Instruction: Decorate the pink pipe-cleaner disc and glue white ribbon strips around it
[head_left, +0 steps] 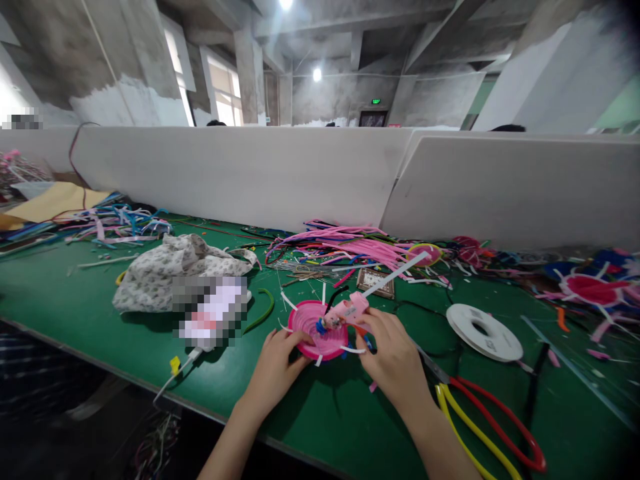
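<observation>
A pink disc (311,318) with short white strips sticking out round its rim is held just above the green table. My left hand (277,363) pinches the disc's lower left edge between thumb and fingers. Wrapped round a pink glue gun (353,308), my right hand (393,353) has the tool's blue nozzle over the middle of the disc. A long white glue stick (397,273) juts from the gun's back toward the upper right. Part of the right fingers is hidden behind the gun.
On the green table (295,420) lie a patterned cloth (173,270), a phone (215,313) with a cable, pink strips (345,243), a white spool (484,332) and scissors with red and yellow handles (500,421). White panels (240,173) stand behind.
</observation>
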